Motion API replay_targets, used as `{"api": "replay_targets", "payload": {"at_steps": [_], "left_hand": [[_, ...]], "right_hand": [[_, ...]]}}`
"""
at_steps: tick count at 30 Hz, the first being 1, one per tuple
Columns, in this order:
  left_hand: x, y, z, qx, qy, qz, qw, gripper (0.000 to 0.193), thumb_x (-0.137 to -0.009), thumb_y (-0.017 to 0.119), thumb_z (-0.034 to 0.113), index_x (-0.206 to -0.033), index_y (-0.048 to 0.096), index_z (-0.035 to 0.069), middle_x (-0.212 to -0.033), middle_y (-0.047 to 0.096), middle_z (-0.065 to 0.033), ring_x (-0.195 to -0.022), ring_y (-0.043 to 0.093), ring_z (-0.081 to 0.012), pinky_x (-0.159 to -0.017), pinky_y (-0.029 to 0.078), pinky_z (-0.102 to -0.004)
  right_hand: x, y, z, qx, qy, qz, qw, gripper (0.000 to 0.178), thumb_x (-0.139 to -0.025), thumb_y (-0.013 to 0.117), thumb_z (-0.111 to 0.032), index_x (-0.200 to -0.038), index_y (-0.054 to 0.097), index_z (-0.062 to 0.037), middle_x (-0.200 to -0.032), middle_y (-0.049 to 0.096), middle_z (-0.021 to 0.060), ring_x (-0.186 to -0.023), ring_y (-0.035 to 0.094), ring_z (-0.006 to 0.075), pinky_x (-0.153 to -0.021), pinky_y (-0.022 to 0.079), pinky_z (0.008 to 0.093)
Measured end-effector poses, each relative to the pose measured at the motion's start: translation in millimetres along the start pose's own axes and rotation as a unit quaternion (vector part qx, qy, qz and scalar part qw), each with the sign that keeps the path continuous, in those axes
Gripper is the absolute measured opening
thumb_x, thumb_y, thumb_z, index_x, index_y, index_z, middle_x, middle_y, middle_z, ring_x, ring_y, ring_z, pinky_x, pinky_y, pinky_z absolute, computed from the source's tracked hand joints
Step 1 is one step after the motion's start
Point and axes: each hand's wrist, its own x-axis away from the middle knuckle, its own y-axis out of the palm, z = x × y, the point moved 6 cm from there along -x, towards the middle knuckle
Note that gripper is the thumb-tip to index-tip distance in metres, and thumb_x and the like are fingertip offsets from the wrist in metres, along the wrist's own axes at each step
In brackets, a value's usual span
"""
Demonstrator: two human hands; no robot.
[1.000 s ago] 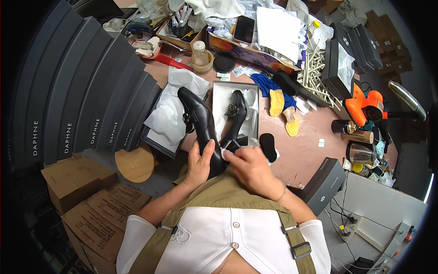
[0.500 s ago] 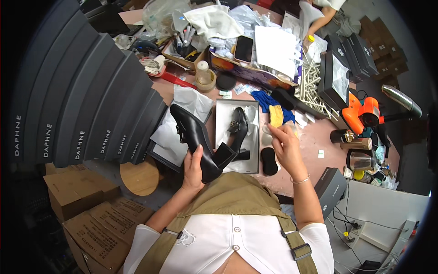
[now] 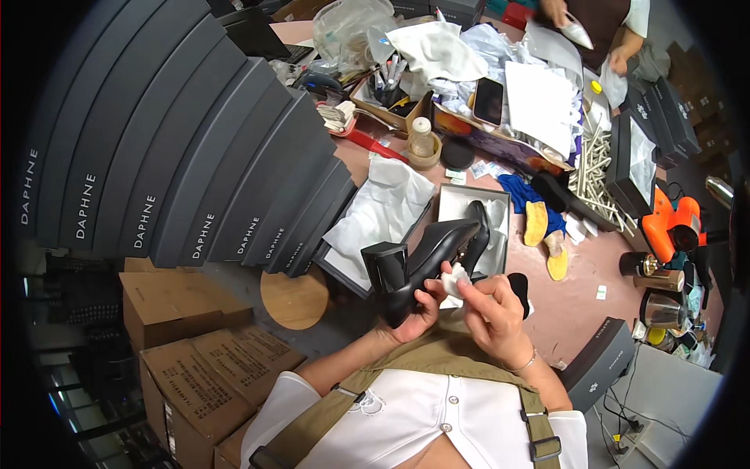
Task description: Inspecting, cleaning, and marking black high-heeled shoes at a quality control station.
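Observation:
My left hand [image 3: 416, 319] grips a black block-heeled shoe [image 3: 437, 248], turned on its side with the heel facing up and to the left. Pinched in the fingertips of my right hand [image 3: 497, 320] is a small white wad [image 3: 452, 283], close beside the shoe and my left fingers. Behind the held shoe, a second black heeled shoe [image 3: 482, 223] rests in an open shoebox [image 3: 473, 191] lined with white paper. The held shoe hides part of it. A dark box or lid with white tissue paper [image 3: 383, 205] lies just left of that.
Stacked dark shoeboxes [image 3: 195, 156] rise at the left, above brown cartons [image 3: 211, 383]. Yellow sponges [image 3: 536, 224] and a blue cloth [image 3: 516, 191] lie beyond the shoebox. An orange heat gun [image 3: 673, 223] stands at the right. Across the table, a co-worker's hand [image 3: 555, 12] holds a whitish pointed shoe.
The view has shifted. My left hand has turned the shoe heel-up, toe toward the shoebox. My right hand has come in from the right to the shoe, and the white wad now shows clearly.

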Motion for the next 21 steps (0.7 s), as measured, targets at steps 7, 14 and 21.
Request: {"api": "replay_targets", "payload": {"at_steps": [7,14,21], "left_hand": [[-1,-4,-11,0.084,-0.156,-0.028,0.984,0.035,-0.092,0.054,0.021,-0.122,0.05,0.005,-0.086,0.045,-0.0047,-0.075,0.051,-0.0183,-0.074,0.049,-0.0314],[3,-5,-2,0.027,-0.147,-0.057,0.987,0.036,-0.092,0.054,0.022,-0.123,0.05,0.006,-0.092,0.047,-0.0044,-0.078,0.05,-0.0177,-0.073,0.049,-0.0304],[3,-7,2,-0.001,-0.14,-0.073,0.988,0.036,-0.092,0.054,0.023,-0.124,0.05,0.007,-0.099,0.048,-0.0041,-0.081,0.05,-0.0171,-0.072,0.048,-0.0295]], "right_hand": [[-28,30,-43,0.079,-0.204,-0.038,0.975,0.039,-0.073,0.063,-0.01,-0.111,0.067,-0.0039,-0.09,0.059,0.0012,-0.082,0.056,0.0151,-0.089,0.041,0.0389],[-53,46,-32,0.199,-0.104,-0.128,0.966,0.062,-0.064,0.069,-0.023,-0.122,0.061,-0.0038,-0.096,0.054,0.0043,-0.085,0.051,0.0193,-0.084,0.035,0.0408],[-48,32,-20,0.107,-0.075,-0.096,0.987,0.056,-0.067,0.067,-0.025,-0.118,0.063,-0.0015,-0.095,0.055,0.0043,-0.084,0.051,0.0189,-0.083,0.035,0.0392]]}}
